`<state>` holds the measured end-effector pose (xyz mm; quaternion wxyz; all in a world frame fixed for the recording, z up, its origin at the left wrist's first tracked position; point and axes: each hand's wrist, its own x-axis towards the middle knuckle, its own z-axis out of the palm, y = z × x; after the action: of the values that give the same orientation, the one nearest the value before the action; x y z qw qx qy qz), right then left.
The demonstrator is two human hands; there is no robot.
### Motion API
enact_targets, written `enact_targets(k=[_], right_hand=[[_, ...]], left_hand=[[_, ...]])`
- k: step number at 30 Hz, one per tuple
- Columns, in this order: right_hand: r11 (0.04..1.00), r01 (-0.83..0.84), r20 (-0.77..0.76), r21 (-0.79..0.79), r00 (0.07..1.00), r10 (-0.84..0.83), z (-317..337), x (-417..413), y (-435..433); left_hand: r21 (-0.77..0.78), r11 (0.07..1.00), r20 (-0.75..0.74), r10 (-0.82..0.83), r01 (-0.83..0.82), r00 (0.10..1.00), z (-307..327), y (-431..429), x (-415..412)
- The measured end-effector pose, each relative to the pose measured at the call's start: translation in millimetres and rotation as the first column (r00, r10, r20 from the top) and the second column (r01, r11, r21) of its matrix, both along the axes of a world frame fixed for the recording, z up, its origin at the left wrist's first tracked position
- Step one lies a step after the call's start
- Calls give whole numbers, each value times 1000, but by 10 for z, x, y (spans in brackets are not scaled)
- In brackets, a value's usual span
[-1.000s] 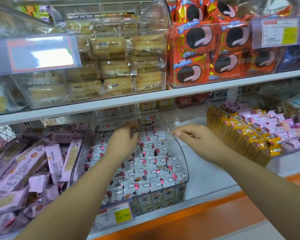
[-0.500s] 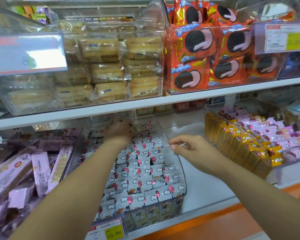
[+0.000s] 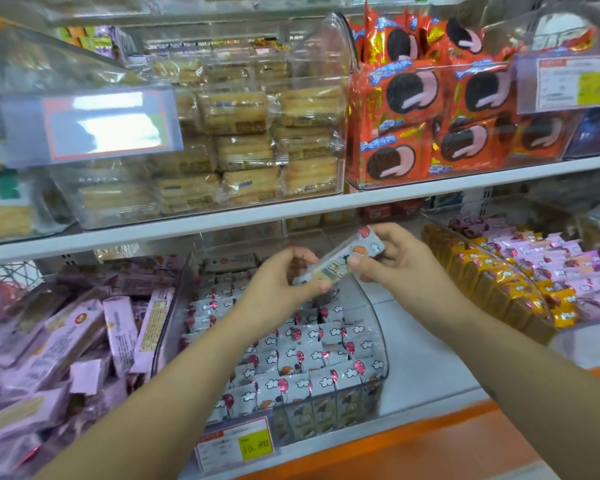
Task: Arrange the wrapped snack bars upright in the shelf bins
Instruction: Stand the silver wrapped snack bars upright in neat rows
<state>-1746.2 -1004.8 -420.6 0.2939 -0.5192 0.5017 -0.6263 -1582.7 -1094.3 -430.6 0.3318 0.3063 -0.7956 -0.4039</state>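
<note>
A clear plastic bin (image 3: 381, 358) on the lower shelf holds several grey-white wrapped snack bars (image 3: 302, 362) with cloud and balloon prints, standing upright in rows. One such snack bar (image 3: 340, 261) is lifted above the back of the bin, lying tilted. My left hand (image 3: 274, 289) pinches its lower left end. My right hand (image 3: 399, 265) grips its upper right end between thumb and fingers.
A bin of pink wrapped bars (image 3: 77, 344) lies jumbled to the left. Yellow and pink packs (image 3: 506, 282) fill a bin to the right. The upper shelf (image 3: 222, 220) carries wafer packs and orange cookie packs (image 3: 430, 126). A price tag (image 3: 236, 445) hangs on the bin front.
My left hand drew one snack bar out of the back of the bin and raised it. My right hand left the bin's right rim and took the bar's other end.
</note>
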Motion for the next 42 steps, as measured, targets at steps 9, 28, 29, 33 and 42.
enact_targets(k=[9, 28, 29, 33, 42], right_hand=[[969, 212, -426, -124, 871, -245, 1, -75, 55], [911, 228, -914, 344, 304, 269, -214, -33, -150], [897, 229, -902, 377, 311, 300, -212, -24, -149], [886, 178, -862, 428, 374, 342, -233, -68, -149], [967, 161, -606, 199, 795, -7, -283, -114, -137]], left_hand=[[-235, 972, 473, 108, 7, 875, -191, -119, -96], [-243, 969, 457, 75, 43, 886, -266, -95, -27], [-224, 974, 434, 72, 30, 898, -264, -85, -19], [-253, 962, 373, 198, -107, 906, -244, -141, 132], [-400, 802, 389, 587, -444, 710, -261, -828, 408]])
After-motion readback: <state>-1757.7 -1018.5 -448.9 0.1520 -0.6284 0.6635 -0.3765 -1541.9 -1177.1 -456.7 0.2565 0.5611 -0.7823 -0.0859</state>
